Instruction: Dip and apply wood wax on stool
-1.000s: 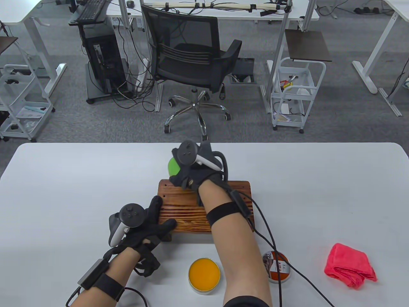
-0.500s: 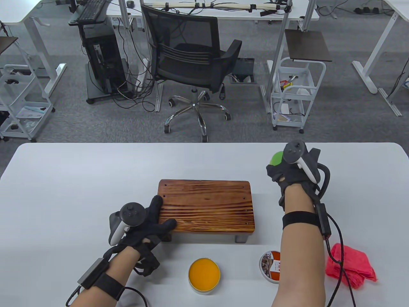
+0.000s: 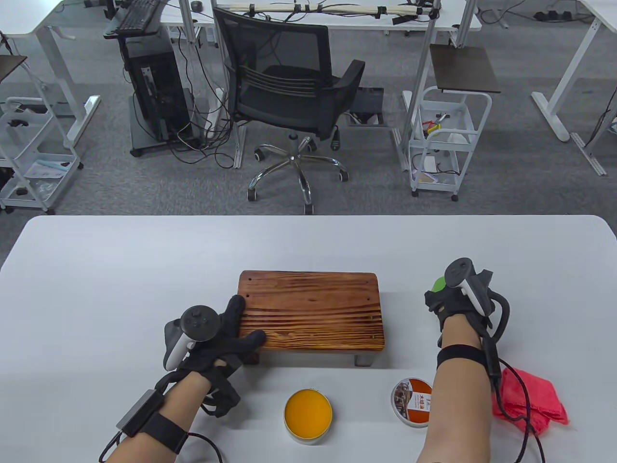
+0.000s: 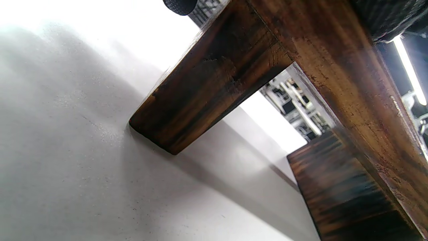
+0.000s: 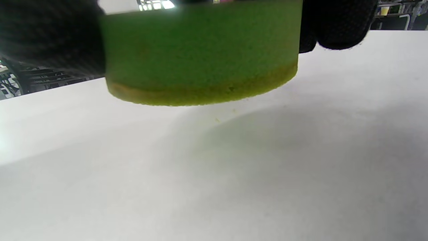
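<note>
Sponge [image 3: 439,283] first: my right hand [image 3: 458,301] has come off the stool [image 3: 311,311] and swung out to the right side of the table picture, then down a bit, so now it sits on the right, just past the stool's right edge. The grip of that hand is closed around the round green sponge, and in the right wrist picture the sponge [image 5: 200,53] hangs a little above the bare desk [image 5: 214,174], with a thin yellow-brown line of wax along its bottom. I think this means one rub is done and the sponge needs more wax, so the next stop is likely the open wax tin [image 3: 308,415] at the bottom middle of the table picture. My left hand [image 3: 212,337] has not moved; its fingers lie flat and spread on the stool's lower left corner to keep it steady, holding nothing. The left wrist picture shows a stool leg [image 4: 207,77] standing on the desk. The tin lid [image 3: 412,395] lies just left of my right arm, and the pink cloth [image 3: 530,402] just right of it, so I would lift my arm over the lid. The stool's near right corner is close to that path too. The top half of the desk [image 3: 144,260] has lots of room.
</note>
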A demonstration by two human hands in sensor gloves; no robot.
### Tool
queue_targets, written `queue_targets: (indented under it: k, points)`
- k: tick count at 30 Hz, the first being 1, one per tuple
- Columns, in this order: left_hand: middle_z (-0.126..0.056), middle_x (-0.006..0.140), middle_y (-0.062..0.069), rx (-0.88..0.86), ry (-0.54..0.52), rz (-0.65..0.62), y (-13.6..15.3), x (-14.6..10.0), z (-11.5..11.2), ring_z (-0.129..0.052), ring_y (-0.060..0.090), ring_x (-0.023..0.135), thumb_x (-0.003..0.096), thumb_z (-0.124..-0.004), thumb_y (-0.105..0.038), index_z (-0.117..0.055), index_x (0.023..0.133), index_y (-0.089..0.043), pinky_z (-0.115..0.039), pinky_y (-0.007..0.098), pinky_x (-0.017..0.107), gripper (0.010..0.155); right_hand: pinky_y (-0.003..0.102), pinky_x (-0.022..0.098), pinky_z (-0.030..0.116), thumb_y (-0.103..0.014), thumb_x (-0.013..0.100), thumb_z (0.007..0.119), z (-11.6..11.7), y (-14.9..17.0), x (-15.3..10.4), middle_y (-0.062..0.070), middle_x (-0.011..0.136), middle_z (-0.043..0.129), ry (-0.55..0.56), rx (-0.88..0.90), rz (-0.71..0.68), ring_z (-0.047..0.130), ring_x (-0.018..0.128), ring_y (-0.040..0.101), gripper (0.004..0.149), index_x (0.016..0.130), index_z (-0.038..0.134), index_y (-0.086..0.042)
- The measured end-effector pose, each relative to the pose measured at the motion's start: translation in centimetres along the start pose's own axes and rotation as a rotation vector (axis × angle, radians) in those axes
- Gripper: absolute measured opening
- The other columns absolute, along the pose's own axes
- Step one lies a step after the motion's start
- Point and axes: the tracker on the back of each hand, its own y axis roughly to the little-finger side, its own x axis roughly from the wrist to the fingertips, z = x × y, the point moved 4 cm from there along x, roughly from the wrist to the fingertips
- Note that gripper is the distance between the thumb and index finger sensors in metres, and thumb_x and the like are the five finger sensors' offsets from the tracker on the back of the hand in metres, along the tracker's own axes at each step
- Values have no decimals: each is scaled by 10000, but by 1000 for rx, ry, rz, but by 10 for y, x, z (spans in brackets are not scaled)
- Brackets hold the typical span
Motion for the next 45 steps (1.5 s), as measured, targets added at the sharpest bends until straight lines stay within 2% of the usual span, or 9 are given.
queue_targets:
  k: [7,20,28,35,45]
  points:
    - [-252,1245,228,-1,0,-1,0,0,0,-134,599,1081,441,-751,-798,-11,1137,-402,-213,830,695,1090,644,616,700,-705,374,852,17,2,5,249,1108,474,-33,-24,22,700,889,539,990,1110,379,-241]
    - [-250,1245,228,1,0,-2,0,0,0,-134,599,1080,440,-752,-797,-12,1138,-400,-213,830,694,1092,646,628,699,-699,373,852,35,-2,10,251,1105,466,-78,-41,22,703,890,539,998,1108,352,-246]
    - [-250,1245,229,0,-1,-3,0,0,0,-136,600,1080,440,-752,-796,-13,1138,-399,-213,829,694,1092,636,639,685,-721,363,845,37,-1,9,244,1112,439,-75,-57,13,692,893,523,1026,1108,313,-258]
    - [-250,1244,228,7,-4,-2,0,0,1,-136,600,1079,442,-749,-796,-20,1139,-397,-214,828,695,1085,652,672,604,-738,377,836,41,5,9,221,1139,329,-159,-8,26,589,931,508,1058,1108,235,-267]
    - [-250,1241,229,4,-21,-4,0,0,1,-142,601,1078,450,-753,-783,-36,1146,-382,-225,825,697,1077,665,682,580,-758,379,831,40,10,9,201,1159,256,-221,36,43,519,968,531,1076,1109,202,-280]
